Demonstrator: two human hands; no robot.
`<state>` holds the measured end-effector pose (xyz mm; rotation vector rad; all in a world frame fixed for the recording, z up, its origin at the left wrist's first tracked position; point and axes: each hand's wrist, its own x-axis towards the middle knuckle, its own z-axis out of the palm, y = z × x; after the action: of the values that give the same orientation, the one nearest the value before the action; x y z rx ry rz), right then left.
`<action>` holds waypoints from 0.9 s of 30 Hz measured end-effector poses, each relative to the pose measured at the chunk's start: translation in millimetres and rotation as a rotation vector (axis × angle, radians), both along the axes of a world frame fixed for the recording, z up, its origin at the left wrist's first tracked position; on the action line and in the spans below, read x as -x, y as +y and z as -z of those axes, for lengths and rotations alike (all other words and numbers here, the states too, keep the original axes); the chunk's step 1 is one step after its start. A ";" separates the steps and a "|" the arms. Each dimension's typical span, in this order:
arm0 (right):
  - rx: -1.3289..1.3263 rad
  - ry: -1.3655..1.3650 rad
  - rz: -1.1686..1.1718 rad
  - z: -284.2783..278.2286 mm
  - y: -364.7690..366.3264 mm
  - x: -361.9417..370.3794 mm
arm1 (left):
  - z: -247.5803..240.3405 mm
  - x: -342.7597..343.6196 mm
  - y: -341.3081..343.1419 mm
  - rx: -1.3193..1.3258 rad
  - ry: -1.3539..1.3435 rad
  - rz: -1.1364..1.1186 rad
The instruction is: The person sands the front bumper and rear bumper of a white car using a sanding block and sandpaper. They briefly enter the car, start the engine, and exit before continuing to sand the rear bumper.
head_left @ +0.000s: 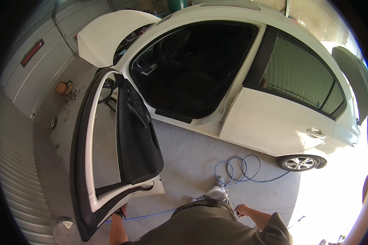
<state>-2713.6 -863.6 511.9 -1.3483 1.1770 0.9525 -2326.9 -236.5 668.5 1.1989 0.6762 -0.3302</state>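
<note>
My left hand (120, 212) is low beside the lower rear end of the open front door (141, 139) of a white car. A small dark and red thing shows at this hand; its kind and most of the fingers are hidden. The door has a black inner panel and a light window frame. My right hand (241, 210) hangs at my right side, fingers curled together, apart from the car. Whatever it may hold is too small to make out. A blue hose (147, 215) runs across the floor past my left hand.
The hose lies in loops (233, 168) on the grey floor near the rear wheel (300, 163). The rear door (270, 118) is shut; the hood (110, 36) and trunk lid (351, 69) stand raised. An orange-brown chair (63, 87) sits by the far left wall.
</note>
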 end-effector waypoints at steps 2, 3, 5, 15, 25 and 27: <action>-0.022 0.043 -0.050 5.1 24.5 23.1 | -4.0 18.0 23.9 -0.119 -0.012 0.118; -0.041 0.022 -0.071 4.7 34.5 34.8 | -5.5 20.9 32.2 -0.185 0.046 0.077; -0.068 0.038 -0.050 -5.3 42.3 58.8 | -6.5 21.6 46.5 -0.176 0.048 -0.070; -0.026 0.128 0.407 -116.5 -20.4 174.6 | 8.9 94.1 35.3 -0.190 0.422 0.291; -0.021 0.150 0.711 -114.4 -76.2 166.3 | -22.9 35.7 -310.3 -0.091 0.142 1.622; -0.050 0.146 0.756 -104.6 -80.8 155.6 | -36.8 19.5 -331.4 -0.045 0.336 1.659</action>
<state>-2869.2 -944.4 616.6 -0.6913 1.5958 0.5223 -2346.4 -567.9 705.4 1.5272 -0.2152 -1.9140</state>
